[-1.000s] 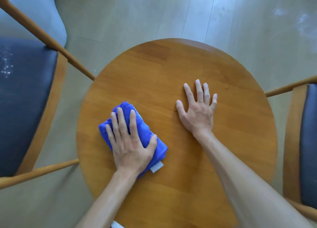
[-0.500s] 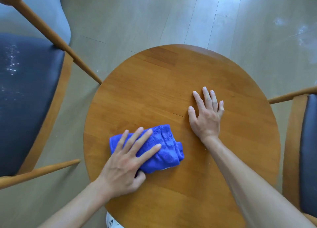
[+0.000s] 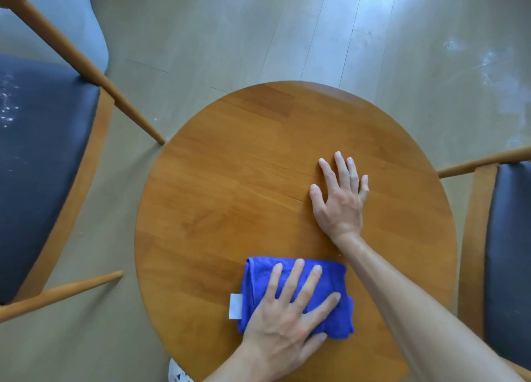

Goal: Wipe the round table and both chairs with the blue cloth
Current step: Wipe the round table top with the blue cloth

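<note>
A round wooden table (image 3: 244, 186) fills the middle of the view. A folded blue cloth (image 3: 258, 278) with a white tag lies on its near part. My left hand (image 3: 287, 315) presses flat on the cloth, fingers spread over it. My right hand (image 3: 340, 198) rests flat and empty on the tabletop right of centre, its forearm passing beside the cloth. One chair (image 3: 43, 166) with a dark seat and wooden frame stands at the left. The other chair (image 3: 508, 252) stands at the right, cut off by the frame edge.
Pale plank flooring (image 3: 316, 31) surrounds the table. The left chair's wooden legs (image 3: 86, 65) slant toward the table's left edge. A bit of a white shoe (image 3: 178, 374) shows under the table's near rim.
My left hand has slid the blue cloth from the table's left part toward the near middle, up against my right forearm. My right hand has stayed flat in place.
</note>
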Demonstrator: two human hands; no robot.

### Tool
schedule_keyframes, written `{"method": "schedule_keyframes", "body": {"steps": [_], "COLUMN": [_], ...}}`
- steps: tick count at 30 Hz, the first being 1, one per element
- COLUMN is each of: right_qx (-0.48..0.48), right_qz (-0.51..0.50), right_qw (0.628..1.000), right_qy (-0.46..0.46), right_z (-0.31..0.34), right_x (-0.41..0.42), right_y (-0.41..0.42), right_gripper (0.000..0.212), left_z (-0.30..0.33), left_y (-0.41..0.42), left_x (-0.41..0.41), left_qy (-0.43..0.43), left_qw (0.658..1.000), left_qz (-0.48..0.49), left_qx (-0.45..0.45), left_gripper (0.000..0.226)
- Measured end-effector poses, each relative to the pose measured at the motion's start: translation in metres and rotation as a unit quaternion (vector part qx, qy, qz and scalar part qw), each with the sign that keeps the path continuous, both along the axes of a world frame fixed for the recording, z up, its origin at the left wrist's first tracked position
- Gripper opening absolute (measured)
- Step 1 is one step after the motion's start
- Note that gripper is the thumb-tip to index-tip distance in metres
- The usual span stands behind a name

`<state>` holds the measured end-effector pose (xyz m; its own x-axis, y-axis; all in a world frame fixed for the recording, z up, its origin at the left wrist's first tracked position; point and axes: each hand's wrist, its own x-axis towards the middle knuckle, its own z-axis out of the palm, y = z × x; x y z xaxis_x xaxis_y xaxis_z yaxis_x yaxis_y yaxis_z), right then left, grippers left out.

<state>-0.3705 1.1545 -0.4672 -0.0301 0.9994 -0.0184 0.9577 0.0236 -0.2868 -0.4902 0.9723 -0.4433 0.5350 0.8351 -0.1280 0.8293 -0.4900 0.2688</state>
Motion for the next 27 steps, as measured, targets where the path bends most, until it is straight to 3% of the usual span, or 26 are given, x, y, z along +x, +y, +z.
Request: {"method": "schedule_keyframes", "body": {"steps": [5, 8, 15, 18, 23, 27], "right_qx": [-0.009, -0.023, -0.019, -0.007, -0.058, -0.038], "right_qz": [-0.003, -0.001, 0.120, 0.038, -0.019, -0.027], "right_qw": [0.999, 0.998, 0.991, 0.999, 0.994, 0.996], "right_qy": [0.038, 0.056, 0.052, -0.018, -0.090, -0.079], "right_z": [-0.001, 0.001, 0.013, 0.014, 0.001, -0.003], "right_x": [0.005, 0.004, 0.059, 0.116, 0.154, 0.153], "right_y": [0.002, 0.002, -0.001, -0.027, -0.070, -0.067], "right_gripper": [0.055, 0.057, 0.049, 0.052, 0.065, 0.063], "left_z": [0.007, 0.000, -0.011, -0.007, -0.005, -0.003], "left_y": [0.010, 0.014, 0.027, 0.038, 0.056, 0.087], "left_x": [0.057, 0.038, -0.083, -0.106, -0.056, 0.024], "left_qy": [0.012, -0.008, 0.013, 0.037, 0.034, 0.026], "left_qw": [0.996, 0.999, 0.986, 0.966, 0.922, 0.948], "left_qz": [-0.057, -0.031, 0.158, 0.256, 0.385, 0.315], "left_qx": [-0.067, -0.027, 0.056, 0.026, 0.020, 0.042], "left_gripper": [0.060, 0.063, 0.059, 0.066, 0.069, 0.066]}}
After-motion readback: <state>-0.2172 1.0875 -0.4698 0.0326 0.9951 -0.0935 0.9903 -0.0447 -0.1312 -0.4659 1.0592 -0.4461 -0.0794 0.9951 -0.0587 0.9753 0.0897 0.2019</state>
